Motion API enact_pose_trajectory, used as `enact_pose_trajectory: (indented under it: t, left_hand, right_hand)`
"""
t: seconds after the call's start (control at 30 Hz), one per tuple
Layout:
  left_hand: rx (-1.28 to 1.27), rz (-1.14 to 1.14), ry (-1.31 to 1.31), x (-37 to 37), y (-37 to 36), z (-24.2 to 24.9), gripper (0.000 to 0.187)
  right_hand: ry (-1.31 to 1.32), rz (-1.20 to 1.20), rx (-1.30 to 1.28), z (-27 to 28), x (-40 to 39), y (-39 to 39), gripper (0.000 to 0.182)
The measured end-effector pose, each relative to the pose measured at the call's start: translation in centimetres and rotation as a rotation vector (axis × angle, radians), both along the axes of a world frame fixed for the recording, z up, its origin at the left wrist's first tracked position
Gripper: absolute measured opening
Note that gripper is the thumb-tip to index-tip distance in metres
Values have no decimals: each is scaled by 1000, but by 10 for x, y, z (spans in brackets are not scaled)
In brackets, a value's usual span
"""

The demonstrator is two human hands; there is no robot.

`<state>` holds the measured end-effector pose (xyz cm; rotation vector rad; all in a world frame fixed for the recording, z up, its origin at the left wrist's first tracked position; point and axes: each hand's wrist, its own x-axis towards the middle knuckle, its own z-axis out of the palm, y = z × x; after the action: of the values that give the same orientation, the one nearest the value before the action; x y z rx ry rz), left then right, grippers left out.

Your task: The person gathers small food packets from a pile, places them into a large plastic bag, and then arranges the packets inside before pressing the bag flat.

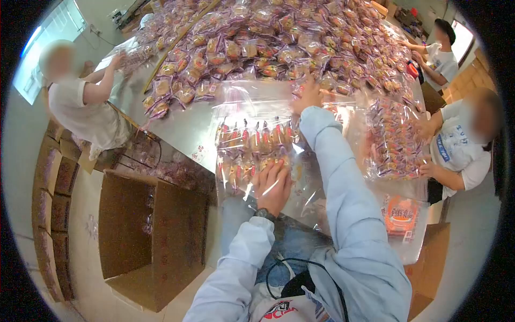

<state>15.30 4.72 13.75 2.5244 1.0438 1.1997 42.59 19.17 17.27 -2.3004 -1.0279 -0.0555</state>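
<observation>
My left hand (272,185) lies with fingers outstretched on a large clear plastic bag (230,102). Under the film, individually wrapped snack packs (257,137) stand side by side in two rows, the nearer one partly covered by that hand. At the front edge of a big heap of the same packs (252,48), my right hand (307,95) reaches over the far part of the bag. Its fingers are smeared by motion among the packs, and I cannot tell whether they grip one.
Beside me on the right, a person (456,145) handles another filled bag (394,139). A flat bag with orange print (401,214) hangs over the table edge. Below left stands an open cardboard box (155,231). Other people work at the left (86,102) and far right (442,59).
</observation>
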Motion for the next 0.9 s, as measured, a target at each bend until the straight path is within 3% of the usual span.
enact_pose_trajectory:
  t: [0.07,0.27,0.33,0.4,0.5,0.57,0.7,0.73,0.83,0.9]
  left_hand:
    - [4,5,-14,0,-2,2,27]
    - [-24,-17,-117,7,-2,-4,29]
    - [-88,-130,-136,2,0,-7,30]
    - [-118,-142,-135,0,0,-7,31]
    - [-95,-129,-151,3,-1,-7,35]
    - [-18,-75,-187,4,0,3,35]
    - [-86,-70,27,-4,-3,-4,53]
    - [17,-27,35,-3,-1,-11,63]
    - [42,15,102,-1,2,-22,63]
    - [65,-2,12,2,0,-16,59]
  right_hand:
    - [47,1,157,5,1,-4,107]
    - [-160,176,350,21,29,-26,105]
    - [-19,251,473,28,43,-41,102]
    - [-39,306,607,58,33,-71,111]
    - [721,318,663,81,16,-142,108]
    - [1126,460,693,111,-26,-199,109]
    - [1400,752,405,91,-89,-295,113]
    - [1477,820,329,81,-110,-317,114]
    - [1725,840,23,67,-175,-366,113]
    - [1838,694,25,55,-202,-369,109]
